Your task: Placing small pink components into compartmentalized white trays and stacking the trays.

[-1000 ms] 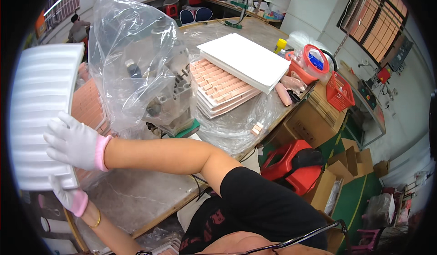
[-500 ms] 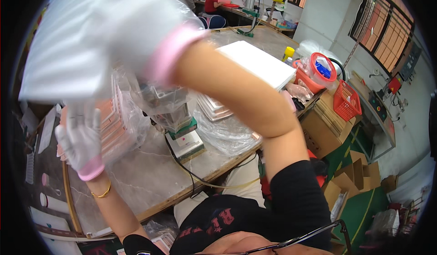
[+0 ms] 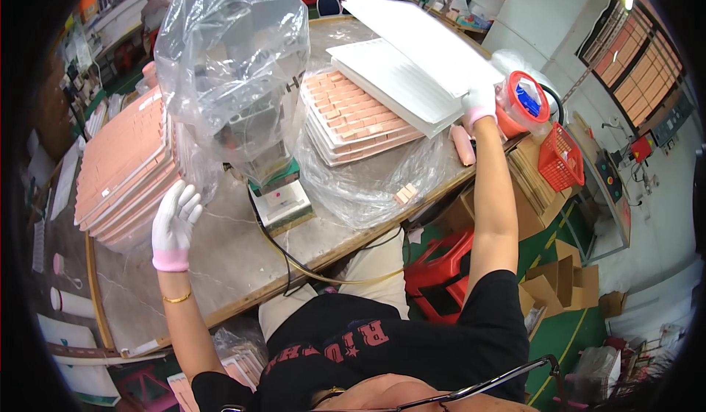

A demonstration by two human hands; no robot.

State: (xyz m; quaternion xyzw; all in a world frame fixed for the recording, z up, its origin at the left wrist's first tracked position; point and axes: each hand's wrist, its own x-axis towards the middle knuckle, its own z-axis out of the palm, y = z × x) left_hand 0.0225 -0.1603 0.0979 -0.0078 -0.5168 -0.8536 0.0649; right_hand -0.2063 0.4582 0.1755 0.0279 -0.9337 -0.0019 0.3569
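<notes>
My right hand (image 3: 479, 104), in a white glove with a pink cuff, grips the near right corner of a white sheet-like panel (image 3: 423, 40). The panel tilts above another white panel (image 3: 393, 81), which lies over a stack of shallow trays (image 3: 360, 110) filled with pink blocks. My left hand (image 3: 176, 217), gloved the same way, is raised with fingers apart and holds nothing. It is beside the near right corner of a second tray stack (image 3: 125, 169), also full of pink blocks. Whether the hand touches that stack I cannot tell.
Between the stacks stands a machine under a clear plastic bag (image 3: 235, 66), with a cable (image 3: 287, 254) along the table edge. A red bucket (image 3: 526, 103), red basket (image 3: 560, 160), cartons (image 3: 566, 279) and red stool (image 3: 439, 268) are right. People sit at the back.
My right hand has swung from the left stack across to the right one, carrying the white panel. The left hand has shifted slightly right and down. Tops of both stacks now show.
</notes>
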